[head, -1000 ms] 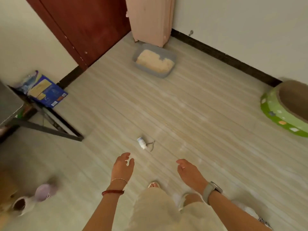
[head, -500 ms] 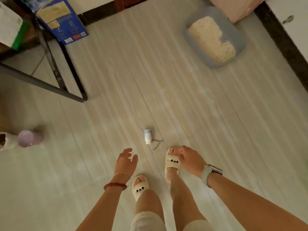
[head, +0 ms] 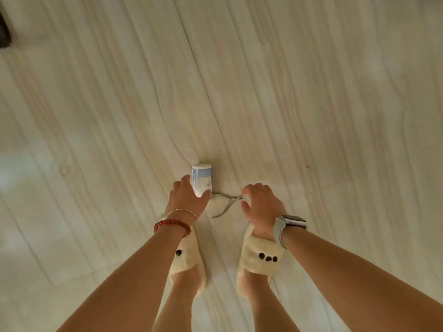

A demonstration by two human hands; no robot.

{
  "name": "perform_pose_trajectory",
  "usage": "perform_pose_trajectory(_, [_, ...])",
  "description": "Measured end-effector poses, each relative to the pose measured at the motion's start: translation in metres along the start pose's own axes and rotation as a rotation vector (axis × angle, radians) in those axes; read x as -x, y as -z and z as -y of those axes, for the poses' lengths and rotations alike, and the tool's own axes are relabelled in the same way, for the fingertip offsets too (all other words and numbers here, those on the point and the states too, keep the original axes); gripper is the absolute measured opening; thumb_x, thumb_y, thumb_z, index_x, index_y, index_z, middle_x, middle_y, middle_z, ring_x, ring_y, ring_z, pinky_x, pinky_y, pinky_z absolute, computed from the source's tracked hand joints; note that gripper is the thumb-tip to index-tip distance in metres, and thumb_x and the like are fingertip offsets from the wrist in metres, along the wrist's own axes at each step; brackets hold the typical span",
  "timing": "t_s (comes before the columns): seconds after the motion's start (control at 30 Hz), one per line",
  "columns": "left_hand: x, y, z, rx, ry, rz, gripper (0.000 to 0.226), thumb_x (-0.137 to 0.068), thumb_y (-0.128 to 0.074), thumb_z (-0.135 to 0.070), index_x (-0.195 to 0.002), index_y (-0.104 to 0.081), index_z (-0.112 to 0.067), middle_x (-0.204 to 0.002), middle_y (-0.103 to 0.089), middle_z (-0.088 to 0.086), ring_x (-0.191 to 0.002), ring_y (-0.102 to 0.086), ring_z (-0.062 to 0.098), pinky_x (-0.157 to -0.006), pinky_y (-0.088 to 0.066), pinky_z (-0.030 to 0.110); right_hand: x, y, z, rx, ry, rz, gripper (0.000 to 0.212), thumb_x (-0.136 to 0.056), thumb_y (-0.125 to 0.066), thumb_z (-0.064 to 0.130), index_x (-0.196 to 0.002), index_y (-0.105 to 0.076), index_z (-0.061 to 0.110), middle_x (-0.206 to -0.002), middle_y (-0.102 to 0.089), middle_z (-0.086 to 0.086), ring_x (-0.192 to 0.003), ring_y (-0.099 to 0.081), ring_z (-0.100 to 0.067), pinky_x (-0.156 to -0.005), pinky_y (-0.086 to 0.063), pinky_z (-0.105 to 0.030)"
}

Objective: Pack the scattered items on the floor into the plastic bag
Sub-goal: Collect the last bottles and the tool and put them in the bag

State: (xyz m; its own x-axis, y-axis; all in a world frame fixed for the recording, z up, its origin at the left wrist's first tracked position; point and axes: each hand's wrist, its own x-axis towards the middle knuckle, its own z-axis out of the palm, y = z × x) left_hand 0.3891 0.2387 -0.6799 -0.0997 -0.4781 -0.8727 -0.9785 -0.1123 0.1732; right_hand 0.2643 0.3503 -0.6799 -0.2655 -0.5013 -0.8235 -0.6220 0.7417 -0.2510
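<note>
A small white bottle with a pale blue label (head: 202, 179) lies on the pale wood-look floor (head: 311, 104), just ahead of my feet. My left hand (head: 185, 202) grips its near end, fingers on its left side and thumb on its right. Thin metal nippers (head: 224, 204) lie right of the bottle with their handles spread toward me. My right hand (head: 260, 204) hovers at the nippers' tip, forefinger and thumb apart on either side of it. No plastic bag is in view.
My feet in cream fluffy slippers (head: 260, 258) stand directly below my hands. A dark object edge (head: 4, 35) shows at the far left top.
I have bent low and the view has dropped close to the floor. Both hands moved down and forward; the left closed on the bottle and the right reached the nippers' tip.
</note>
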Motion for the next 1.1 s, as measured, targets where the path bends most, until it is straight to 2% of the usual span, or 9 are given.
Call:
perform_pose_trajectory(0.13, [-0.051, -0.037, 0.001, -0.162, -0.008, -0.155, 0.069, -0.073, -0.064, -0.049, -0.124, -0.039, -0.009, -0.122, -0.049, 0.010, -0.115, -0.044, 0.029, -0.091, -0.040, 0.041, -0.048, -0.061, 0.002, 0.072, 0.051, -0.159, 0.036, -0.082, -0.059, 0.035, -0.109, -0.055, 0.012, -0.111, -0.056, -0.007, -0.107, -0.050, -0.028, -0.081, -0.041, -0.039])
perform_pose_trajectory(0.23, [-0.064, -0.051, 0.003, -0.044, -0.038, -0.152, 0.058, -0.074, -0.067, -0.036, -0.116, -0.041, -0.006, -0.113, -0.051, 0.012, -0.102, -0.052, 0.031, -0.082, -0.046, 0.041, -0.066, -0.087, 0.005, 0.250, 0.078, -0.188, 0.036, -0.051, -0.082, 0.031, -0.076, -0.064, 0.011, -0.076, -0.063, -0.006, -0.069, -0.061, -0.026, -0.054, -0.045, -0.032])
perform_pose_trajectory(0.33, [-0.058, -0.042, 0.001, 0.062, -0.046, -0.144, 0.053, -0.072, -0.068, -0.027, -0.113, -0.041, -0.007, -0.102, -0.044, 0.007, -0.081, -0.052, 0.029, -0.072, -0.048, 0.038, -0.068, -0.090, 0.001, 0.356, 0.112, -0.243, 0.032, -0.032, -0.082, 0.018, -0.055, -0.061, 0.015, -0.055, -0.057, -0.001, -0.047, -0.055, -0.020, -0.043, -0.040, -0.024])
perform_pose_trajectory(0.43, [-0.040, -0.015, -0.013, 0.089, -0.067, -0.172, 0.049, -0.073, -0.067, -0.021, -0.112, -0.041, -0.006, -0.099, -0.040, 0.006, -0.074, -0.046, 0.024, -0.065, -0.040, 0.032, -0.047, -0.061, 0.000, 0.261, 0.086, -0.210, 0.029, -0.045, -0.083, 0.021, -0.060, -0.059, 0.014, -0.050, -0.057, 0.001, -0.045, -0.055, -0.018, -0.046, -0.042, -0.025])
perform_pose_trajectory(0.5, [-0.021, 0.010, -0.030, 0.077, -0.120, -0.190, 0.052, -0.072, -0.067, -0.020, -0.114, -0.041, -0.005, -0.099, -0.038, 0.004, -0.076, -0.046, 0.025, -0.066, -0.041, 0.031, -0.022, -0.027, -0.001, 0.101, -0.006, -0.193, 0.014, -0.080, -0.061, 0.022, -0.085, -0.053, 0.012, -0.071, -0.066, -0.003, -0.067, -0.062, -0.023, -0.066, -0.044, -0.032])
perform_pose_trajectory(0.57, [0.006, 0.038, -0.056, 0.063, -0.186, -0.215, 0.051, -0.072, -0.067, -0.018, -0.114, -0.041, -0.005, -0.099, -0.037, 0.004, -0.076, -0.047, 0.026, -0.068, -0.043, 0.032, 0.004, 0.012, -0.003, -0.112, -0.123, -0.214, 0.007, -0.093, -0.038, 0.021, -0.092, -0.038, 0.014, -0.085, -0.067, -0.004, -0.075, -0.059, -0.027, -0.075, -0.038, -0.034])
perform_pose_trajectory(0.83, [0.193, 0.142, -0.193, 0.152, -0.472, -0.318, 0.048, -0.072, -0.070, -0.015, -0.114, -0.048, -0.006, -0.099, -0.042, 0.003, -0.075, -0.051, 0.025, -0.067, -0.043, 0.030, 0.169, 0.199, 0.005, -0.643, -0.187, -0.597, 0.012, -0.092, -0.049, 0.022, -0.086, -0.039, 0.021, -0.071, -0.057, 0.007, -0.069, -0.058, -0.019, -0.062, -0.042, -0.029])
perform_pose_trajectory(1.0, [0.346, 0.190, -0.266, 0.299, -0.697, -0.368, 0.047, -0.073, -0.071, -0.012, -0.114, -0.050, -0.003, -0.098, -0.046, 0.005, -0.077, -0.050, 0.025, -0.069, -0.038, 0.028, 0.317, 0.300, 0.010, -0.957, -0.123, -0.856, 0.015, -0.088, -0.056, 0.010, -0.080, -0.046, 0.016, -0.064, -0.055, 0.005, -0.057, -0.050, -0.015, -0.051, -0.039, -0.011])
perform_pose_trajectory(1.1, [0.434, 0.203, -0.283, 0.307, -0.852, -0.308, 0.045, -0.073, -0.070, -0.011, -0.114, -0.051, -0.004, -0.098, -0.046, 0.006, -0.079, -0.049, 0.024, -0.068, -0.035, 0.026, 0.408, 0.324, 0.011, -1.047, -0.181, -1.032, 0.020, -0.088, -0.057, 0.012, -0.077, -0.044, 0.022, -0.064, -0.055, 0.004, -0.055, -0.049, -0.017, -0.052, -0.041, -0.015])
